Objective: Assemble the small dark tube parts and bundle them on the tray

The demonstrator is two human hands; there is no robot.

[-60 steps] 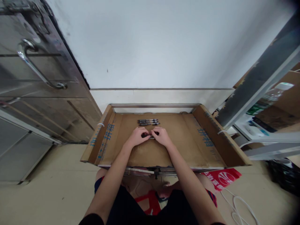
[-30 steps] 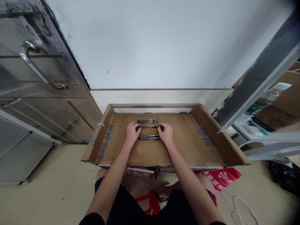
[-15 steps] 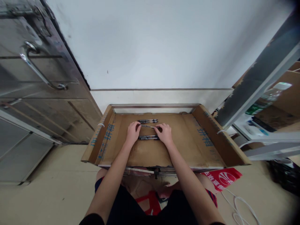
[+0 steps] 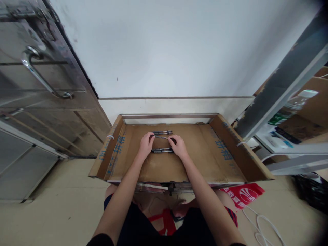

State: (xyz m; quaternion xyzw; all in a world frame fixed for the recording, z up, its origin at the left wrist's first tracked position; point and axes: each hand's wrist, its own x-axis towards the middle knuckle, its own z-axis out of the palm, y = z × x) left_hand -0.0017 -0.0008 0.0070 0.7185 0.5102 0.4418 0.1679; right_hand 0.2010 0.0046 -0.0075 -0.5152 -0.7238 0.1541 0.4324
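One slim pen (image 4: 161, 137) spans left hand (image 4: 146, 143) and right hand (image 4: 178, 146)

Both hands pinch at thumb and fingertips: the left hand grasps one end of the slim pen, the right hand the other. It lies crosswise over the brown cardboard surface (image 4: 202, 153) of the counter, between two groups of pens. The far pens (image 4: 164, 132) lie just beyond it, partly behind the left hand; the near pens (image 4: 162, 150) lie side by side closer to the person, in the gap between the wrists.

The step in hand looks like working on this single pen from both ends; whether it is whole or in parts is too small to tell. The next move probably calls for a light, steady pinch, with both ends in line and the fingers clear of either group.
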